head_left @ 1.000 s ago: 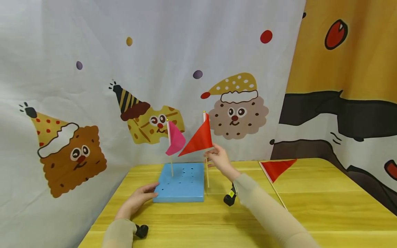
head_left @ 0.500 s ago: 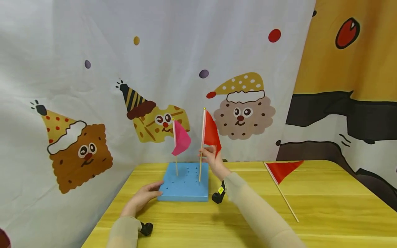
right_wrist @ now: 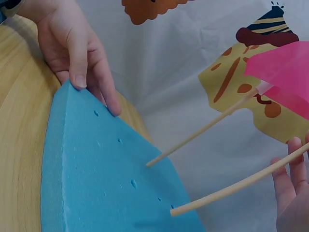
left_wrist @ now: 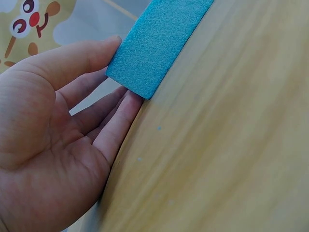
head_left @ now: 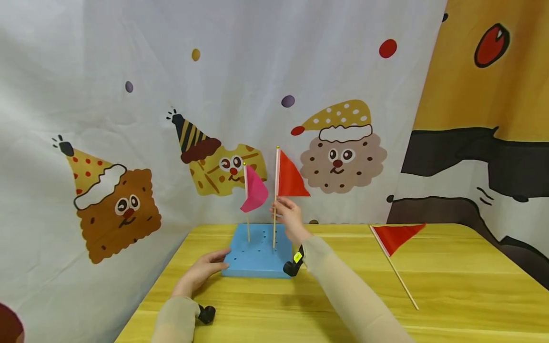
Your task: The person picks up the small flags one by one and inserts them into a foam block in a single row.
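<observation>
My right hand (head_left: 290, 216) pinches the wooden stick of a red triangular flag (head_left: 290, 177), upright over the blue foam block (head_left: 257, 264). In the right wrist view, the bare lower end of that stick (right_wrist: 227, 191) shows just above the block's top, near small holes. A pink flag (head_left: 255, 189) stands in the block, its stick's foot set in the top. My left hand (head_left: 206, 270) rests against the block's left edge. Its thumb touches the near corner and its nearly straight fingers lie along the side, as the left wrist view also shows.
Another red flag (head_left: 398, 237) lies on the yellow wood-grain table (head_left: 351, 267) to the right, its stick slanting toward me. Behind the table hangs a white curtain (head_left: 240, 57) printed with cartoon biscuits and cheese.
My right hand has carried the red flag left from beside the block to over it, and its cloth has swung from left to right. My left hand has stayed at the block's edge.
</observation>
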The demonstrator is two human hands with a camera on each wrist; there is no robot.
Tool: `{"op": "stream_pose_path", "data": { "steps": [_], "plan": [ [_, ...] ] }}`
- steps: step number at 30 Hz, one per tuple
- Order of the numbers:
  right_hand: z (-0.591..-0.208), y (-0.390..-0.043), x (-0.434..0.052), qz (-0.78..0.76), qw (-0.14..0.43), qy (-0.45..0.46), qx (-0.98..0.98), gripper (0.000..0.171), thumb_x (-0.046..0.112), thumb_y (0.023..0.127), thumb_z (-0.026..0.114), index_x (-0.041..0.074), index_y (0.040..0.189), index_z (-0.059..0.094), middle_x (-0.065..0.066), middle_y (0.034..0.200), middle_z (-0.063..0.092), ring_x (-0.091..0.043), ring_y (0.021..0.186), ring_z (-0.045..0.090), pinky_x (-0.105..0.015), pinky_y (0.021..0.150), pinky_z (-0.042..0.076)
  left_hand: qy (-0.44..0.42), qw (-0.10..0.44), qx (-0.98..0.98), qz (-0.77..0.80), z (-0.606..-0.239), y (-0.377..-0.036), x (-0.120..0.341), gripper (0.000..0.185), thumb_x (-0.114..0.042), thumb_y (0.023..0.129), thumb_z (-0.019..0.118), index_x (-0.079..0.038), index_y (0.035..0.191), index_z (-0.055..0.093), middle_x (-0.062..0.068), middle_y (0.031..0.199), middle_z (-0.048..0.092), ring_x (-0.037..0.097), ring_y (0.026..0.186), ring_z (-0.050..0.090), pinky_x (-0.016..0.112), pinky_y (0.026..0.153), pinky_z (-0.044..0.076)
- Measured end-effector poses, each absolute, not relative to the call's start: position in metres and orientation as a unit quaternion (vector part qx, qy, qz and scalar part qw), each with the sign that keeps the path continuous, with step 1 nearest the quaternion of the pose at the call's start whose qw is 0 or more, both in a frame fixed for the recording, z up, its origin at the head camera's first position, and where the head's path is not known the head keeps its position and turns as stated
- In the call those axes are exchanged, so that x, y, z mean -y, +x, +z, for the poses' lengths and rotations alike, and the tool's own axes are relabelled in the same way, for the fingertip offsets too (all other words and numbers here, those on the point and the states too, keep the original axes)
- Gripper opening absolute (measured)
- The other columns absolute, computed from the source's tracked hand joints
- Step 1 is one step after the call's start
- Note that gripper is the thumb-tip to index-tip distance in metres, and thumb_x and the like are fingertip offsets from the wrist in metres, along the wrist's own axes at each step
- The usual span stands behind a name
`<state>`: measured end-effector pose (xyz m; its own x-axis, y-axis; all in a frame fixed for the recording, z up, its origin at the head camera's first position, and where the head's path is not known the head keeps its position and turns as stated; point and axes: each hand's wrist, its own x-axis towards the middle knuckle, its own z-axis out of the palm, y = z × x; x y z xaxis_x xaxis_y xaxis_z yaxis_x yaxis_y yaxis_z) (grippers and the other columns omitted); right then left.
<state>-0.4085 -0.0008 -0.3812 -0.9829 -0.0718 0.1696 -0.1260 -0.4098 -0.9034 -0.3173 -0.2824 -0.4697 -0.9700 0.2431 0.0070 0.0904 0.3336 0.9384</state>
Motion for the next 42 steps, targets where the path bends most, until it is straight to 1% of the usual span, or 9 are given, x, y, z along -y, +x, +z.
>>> {"op": "stream_pose_path", "data": {
  "steps": [4, 8, 13, 16, 21, 26, 30, 37, 42],
  "plan": [
    [-0.381, -0.410, 0.003, 0.835, 0.014, 0.088, 0.543, 0.030, 0.013, 0.097, 0.062, -0.002, 0.123, 0.062, -0.013, 0.101, 0.068, -0.023, 0.089, 0.066, -0.041, 0.087, 0.053, 0.103, 0.066, -0.814, 0.567, -0.467, -0.317, 0.281, 0.058, -0.018, 0.095, 0.065, -0.008, 0.147, 0.043, 0.022, 0.151, 0.033, 0.039, 0.140, 0.028, 0.055, 0.110, 0.029],
    [-0.383, -0.412, 0.006, 0.835, 0.014, 0.083, 0.544, 0.032, 0.013, 0.098, 0.060, -0.003, 0.126, 0.061, -0.022, 0.113, 0.064, -0.027, 0.094, 0.064, -0.039, 0.088, 0.052, 0.108, 0.067, -0.814, 0.567, -0.465, -0.316, 0.279, 0.058, -0.019, 0.095, 0.065, -0.007, 0.147, 0.042, 0.024, 0.151, 0.033, 0.040, 0.139, 0.028, 0.055, 0.109, 0.030],
    [-0.385, -0.415, 0.009, 0.838, 0.016, 0.073, 0.541, 0.026, 0.013, 0.097, 0.060, 0.001, 0.120, 0.065, -0.016, 0.109, 0.067, -0.023, 0.090, 0.063, -0.036, 0.084, 0.052, 0.113, 0.067, -0.811, 0.570, -0.469, -0.318, 0.279, 0.059, -0.018, 0.095, 0.065, -0.006, 0.147, 0.042, 0.024, 0.151, 0.033, 0.041, 0.139, 0.028, 0.055, 0.110, 0.029],
    [-0.387, -0.417, 0.012, 0.840, 0.012, 0.069, 0.539, 0.025, 0.013, 0.097, 0.061, 0.002, 0.118, 0.066, -0.013, 0.107, 0.068, -0.025, 0.093, 0.063, -0.040, 0.088, 0.052, 0.115, 0.066, -0.809, 0.573, -0.471, -0.320, 0.279, 0.058, -0.018, 0.095, 0.065, -0.005, 0.147, 0.042, 0.024, 0.150, 0.034, 0.041, 0.139, 0.028, 0.056, 0.110, 0.028],
    [-0.386, -0.422, 0.017, 0.846, -0.001, 0.064, 0.529, 0.025, 0.013, 0.096, 0.062, 0.002, 0.118, 0.066, -0.011, 0.108, 0.068, -0.031, 0.104, 0.062, -0.049, 0.099, 0.045, 0.117, 0.071, -0.809, 0.572, -0.473, -0.321, 0.279, 0.058, -0.019, 0.095, 0.065, -0.006, 0.147, 0.042, 0.023, 0.151, 0.033, 0.040, 0.140, 0.028, 0.055, 0.110, 0.029],
    [-0.385, -0.423, 0.022, 0.847, -0.003, 0.056, 0.529, 0.025, 0.013, 0.096, 0.062, 0.002, 0.118, 0.066, -0.009, 0.106, 0.069, -0.029, 0.103, 0.063, -0.048, 0.097, 0.047, 0.116, 0.073, -0.806, 0.576, -0.471, -0.321, 0.280, 0.058, -0.020, 0.095, 0.065, -0.006, 0.147, 0.042, 0.023, 0.151, 0.033, 0.040, 0.140, 0.027, 0.055, 0.110, 0.029],
    [-0.387, -0.423, 0.025, 0.849, -0.011, 0.057, 0.526, 0.028, 0.013, 0.097, 0.060, 0.000, 0.122, 0.064, -0.007, 0.105, 0.068, -0.024, 0.099, 0.064, -0.050, 0.099, 0.045, 0.114, 0.073, -0.804, 0.578, -0.470, -0.320, 0.279, 0.058, -0.019, 0.095, 0.064, -0.005, 0.147, 0.042, 0.023, 0.151, 0.033, 0.040, 0.139, 0.028, 0.055, 0.109, 0.030],
    [-0.392, -0.425, 0.028, 0.859, -0.029, 0.052, 0.509, 0.032, 0.012, 0.097, 0.061, -0.001, 0.126, 0.062, -0.008, 0.107, 0.068, -0.033, 0.111, 0.059, -0.052, 0.104, 0.040, 0.114, 0.072, -0.803, 0.581, -0.471, -0.321, 0.280, 0.057, -0.018, 0.095, 0.065, -0.005, 0.147, 0.043, 0.022, 0.151, 0.034, 0.040, 0.138, 0.032, 0.054, 0.109, 0.030],
    [-0.395, -0.428, 0.031, 0.861, -0.030, 0.046, 0.506, 0.030, 0.011, 0.096, 0.062, -0.002, 0.123, 0.063, -0.010, 0.106, 0.069, -0.027, 0.100, 0.065, -0.052, 0.103, 0.041, 0.104, 0.070, -0.803, 0.583, -0.470, -0.321, 0.281, 0.058, -0.019, 0.094, 0.066, -0.007, 0.146, 0.044, 0.023, 0.151, 0.034, 0.040, 0.139, 0.030, 0.055, 0.109, 0.030]
  ]
}}
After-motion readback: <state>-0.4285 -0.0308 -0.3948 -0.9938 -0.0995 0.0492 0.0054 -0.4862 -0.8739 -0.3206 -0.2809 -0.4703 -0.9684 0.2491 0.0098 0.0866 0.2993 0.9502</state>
